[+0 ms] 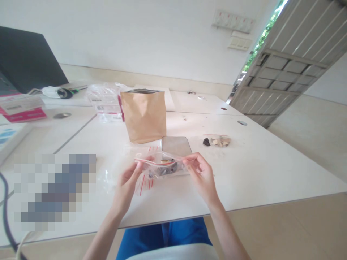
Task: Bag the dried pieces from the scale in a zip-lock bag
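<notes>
A zip bag (158,167) is pinched at mid-frame by left hand (127,182) and right hand (199,173) (fingers clamped on its corners); the seal is best pressed evenly along the strip.

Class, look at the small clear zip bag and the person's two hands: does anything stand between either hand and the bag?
Nothing visible does. The left hand and the right hand each pinch an end of the zip bag directly, above the white table.

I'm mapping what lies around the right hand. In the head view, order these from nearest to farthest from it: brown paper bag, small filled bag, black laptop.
From the right hand:
1. small filled bag, just beyond it, slightly right.
2. brown paper bag, farther back, to the left.
3. black laptop, far left corner.
</notes>
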`<act>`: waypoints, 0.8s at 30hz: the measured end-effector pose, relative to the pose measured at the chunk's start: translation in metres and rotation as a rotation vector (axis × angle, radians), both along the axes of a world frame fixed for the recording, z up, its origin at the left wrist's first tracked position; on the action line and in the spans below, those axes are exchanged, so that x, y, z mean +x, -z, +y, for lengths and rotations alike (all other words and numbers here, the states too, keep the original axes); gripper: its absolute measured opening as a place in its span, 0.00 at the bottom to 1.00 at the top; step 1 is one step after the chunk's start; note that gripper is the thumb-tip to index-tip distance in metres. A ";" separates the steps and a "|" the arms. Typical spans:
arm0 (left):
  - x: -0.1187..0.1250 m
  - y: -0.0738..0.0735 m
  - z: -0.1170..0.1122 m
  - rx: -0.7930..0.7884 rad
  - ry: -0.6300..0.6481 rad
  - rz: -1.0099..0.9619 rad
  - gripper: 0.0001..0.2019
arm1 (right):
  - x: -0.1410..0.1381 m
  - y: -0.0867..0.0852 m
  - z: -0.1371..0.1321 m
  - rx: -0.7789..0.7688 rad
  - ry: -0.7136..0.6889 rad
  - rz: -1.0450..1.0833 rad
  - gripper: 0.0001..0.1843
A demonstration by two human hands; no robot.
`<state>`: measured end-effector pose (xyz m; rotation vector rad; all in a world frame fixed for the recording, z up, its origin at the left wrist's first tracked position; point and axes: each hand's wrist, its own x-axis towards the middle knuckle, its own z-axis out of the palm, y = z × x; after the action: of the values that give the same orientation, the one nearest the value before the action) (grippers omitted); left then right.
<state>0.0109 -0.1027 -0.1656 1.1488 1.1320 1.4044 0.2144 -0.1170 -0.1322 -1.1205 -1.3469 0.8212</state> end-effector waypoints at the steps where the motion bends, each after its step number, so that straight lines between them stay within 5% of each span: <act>1: 0.003 0.000 -0.001 -0.002 -0.005 -0.015 0.22 | -0.004 0.001 -0.001 -0.020 -0.001 0.084 0.11; 8: 0.035 -0.013 -0.008 0.171 -0.416 -0.152 0.17 | -0.038 0.021 -0.006 -0.193 0.054 0.485 0.20; 16: 0.026 0.002 -0.012 0.420 -0.735 0.155 0.16 | -0.047 0.025 -0.016 -0.124 0.199 0.315 0.26; 20: 0.024 -0.001 -0.014 0.380 -0.666 0.203 0.17 | -0.044 0.023 -0.014 -0.125 0.198 0.311 0.26; 24: 0.032 -0.001 -0.015 0.196 -0.520 -0.038 0.17 | -0.038 0.024 -0.010 -0.161 0.181 0.325 0.24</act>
<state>0.0428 -0.1175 -0.1645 0.9918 1.3484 1.9622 0.1761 -0.1272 -0.1563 -1.1570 -0.9099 0.9435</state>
